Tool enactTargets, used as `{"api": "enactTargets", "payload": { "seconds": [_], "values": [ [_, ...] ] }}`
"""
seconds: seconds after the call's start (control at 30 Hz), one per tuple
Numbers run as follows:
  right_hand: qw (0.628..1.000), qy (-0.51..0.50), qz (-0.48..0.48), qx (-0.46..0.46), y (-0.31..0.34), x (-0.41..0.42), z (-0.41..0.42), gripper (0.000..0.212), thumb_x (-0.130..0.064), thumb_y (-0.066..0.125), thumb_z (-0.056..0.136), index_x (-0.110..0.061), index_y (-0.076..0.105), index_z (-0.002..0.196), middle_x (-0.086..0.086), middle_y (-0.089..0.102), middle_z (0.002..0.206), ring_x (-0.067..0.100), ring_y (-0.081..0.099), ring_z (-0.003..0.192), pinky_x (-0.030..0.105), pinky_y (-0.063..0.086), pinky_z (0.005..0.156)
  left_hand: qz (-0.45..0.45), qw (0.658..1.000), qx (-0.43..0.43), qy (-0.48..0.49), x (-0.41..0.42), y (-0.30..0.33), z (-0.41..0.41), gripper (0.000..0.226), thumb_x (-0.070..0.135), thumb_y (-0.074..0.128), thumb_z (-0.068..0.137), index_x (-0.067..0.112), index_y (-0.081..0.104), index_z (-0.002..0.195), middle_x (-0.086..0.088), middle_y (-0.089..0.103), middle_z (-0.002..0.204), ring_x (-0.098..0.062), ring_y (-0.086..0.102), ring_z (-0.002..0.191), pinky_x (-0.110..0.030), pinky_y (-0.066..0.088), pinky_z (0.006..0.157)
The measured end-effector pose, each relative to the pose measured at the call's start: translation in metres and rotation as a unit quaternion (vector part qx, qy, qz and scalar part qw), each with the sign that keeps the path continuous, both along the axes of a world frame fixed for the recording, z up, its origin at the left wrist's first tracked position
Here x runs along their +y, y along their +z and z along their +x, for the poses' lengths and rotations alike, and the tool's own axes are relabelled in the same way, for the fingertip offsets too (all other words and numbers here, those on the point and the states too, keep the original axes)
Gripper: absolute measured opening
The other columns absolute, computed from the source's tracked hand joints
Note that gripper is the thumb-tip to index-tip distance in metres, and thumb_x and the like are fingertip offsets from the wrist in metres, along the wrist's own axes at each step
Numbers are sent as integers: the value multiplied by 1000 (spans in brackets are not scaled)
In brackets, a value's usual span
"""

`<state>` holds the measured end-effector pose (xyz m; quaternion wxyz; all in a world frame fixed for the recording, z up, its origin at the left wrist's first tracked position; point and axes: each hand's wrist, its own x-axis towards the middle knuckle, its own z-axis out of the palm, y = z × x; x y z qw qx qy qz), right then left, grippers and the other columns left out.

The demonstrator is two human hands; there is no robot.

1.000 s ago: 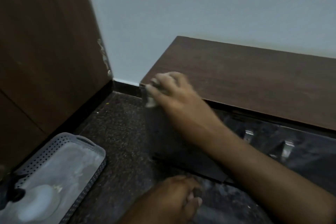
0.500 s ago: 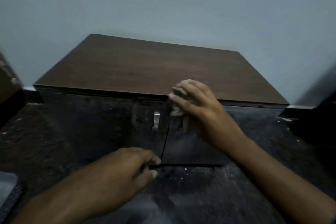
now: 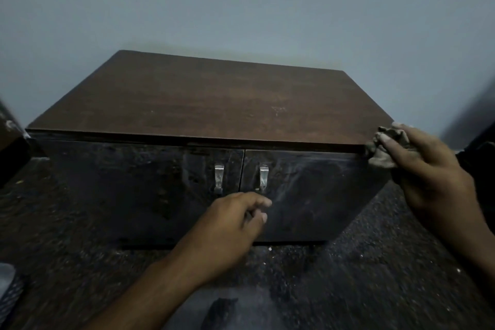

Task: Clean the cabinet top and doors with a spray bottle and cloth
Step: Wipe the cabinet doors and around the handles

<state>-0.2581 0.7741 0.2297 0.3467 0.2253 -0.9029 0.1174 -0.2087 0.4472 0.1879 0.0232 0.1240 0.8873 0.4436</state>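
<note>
I judge the cloth (image 3: 383,154) soft, light and easily bunched, best held wadded as now: my right hand (image 3: 426,169) grips it, fingers curled, against the cabinet (image 3: 209,104) top's front right corner, at frame right. It looks grey and crumpled. My left hand (image 3: 227,222) hangs loosely curled, empty, before the streaky dark doors (image 3: 308,195).

We look down from head height, close in, facing the cabinet (image 3: 209,104) front-on against the wall (image 3: 241,2), floor (image 3: 361,276) below us.
</note>
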Motion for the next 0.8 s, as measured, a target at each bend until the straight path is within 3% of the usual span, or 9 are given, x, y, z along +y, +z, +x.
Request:
{"api": "enactTargets", "payload": {
  "seconds": [0.1, 0.23, 0.33, 0.4, 0.5, 0.57, 0.63, 0.7, 0.8],
  "values": [
    [995, 45, -80, -39, 2, -47, 18, 44, -9, 61, 89, -11, 63, 133, 8, 53, 145, 21, 54, 130, 26, 41, 108, 65, 998, 18, 18, 0, 7, 0, 24, 31, 59, 95, 34, 66, 117, 16, 65, 103, 2, 60, 94, -9, 47, 78],
    [978, 132, -128, -96, -6, -88, 30, 45, -8, 66, 88, -16, 63, 132, 6, 57, 141, 17, 57, 128, 30, 48, 102, 107, 993, 45, 21, 0, 14, 4, 33, 41, 57, 93, 38, 57, 126, 17, 61, 106, 0, 58, 99, -15, 48, 85],
    [974, 189, -95, -80, -15, -107, 43, 40, -9, 66, 90, -15, 65, 130, 9, 58, 138, 22, 57, 128, 27, 48, 101, 126, 991, 32, 2, -7, 15, 3, 45, 45, 62, 88, 38, 52, 132, 15, 59, 108, -4, 60, 96, -17, 50, 82],
    [959, 223, -123, -120, -25, -118, 41, 39, -13, 67, 91, -14, 65, 130, 5, 61, 136, 16, 58, 127, 25, 48, 102, 119, 992, 28, -11, -13, 12, -1, 48, 40, 67, 86, 40, 52, 131, 13, 59, 110, -6, 61, 94, -20, 51, 80],
    [939, 218, -193, -183, -39, -131, 34, 35, -24, 71, 90, -15, 69, 123, -9, 68, 125, 3, 63, 118, 22, 51, 97, 108, 993, 42, -2, -18, 9, -4, 35, 36, 71, 84, 39, 63, 118, 11, 62, 106, -7, 61, 93, -26, 52, 81],
    [921, 204, -240, -229, -42, -137, 32, 29, -28, 68, 91, -18, 72, 118, -15, 72, 114, 2, 67, 107, 20, 54, 88, 120, 992, 37, 9, -20, 8, -4, 32, 45, 73, 77, 39, 67, 108, 12, 63, 102, -7, 63, 93, -28, 53, 81],
    [896, 189, -289, -279, -42, -141, 32, 20, -28, 67, 92, -20, 71, 109, -12, 74, 98, 5, 70, 91, 22, 55, 75, 115, 993, 27, 8, -22, 8, -4, 33, 50, 74, 72, 39, 69, 103, 12, 66, 98, -7, 64, 91, -27, 55, 79],
    [883, 181, -311, -302, -42, -145, 32, 12, -29, 66, 92, -22, 70, 100, -7, 72, 87, 8, 68, 77, 27, 54, 66, 94, 995, 24, 5, -21, 6, -4, 22, 42, 76, 77, 37, 70, 97, 11, 69, 92, -5, 66, 86, -28, 55, 77],
    [874, 188, -315, -319, -42, -153, 33, 14, -32, 65, 92, -19, 70, 95, 1, 70, 82, 15, 67, 71, 34, 54, 61, 87, 996, 18, 26, -22, 5, -5, 5, 29, 74, 84, 31, 70, 86, 12, 70, 83, -5, 66, 79, -27, 55, 70]
  ]
}}
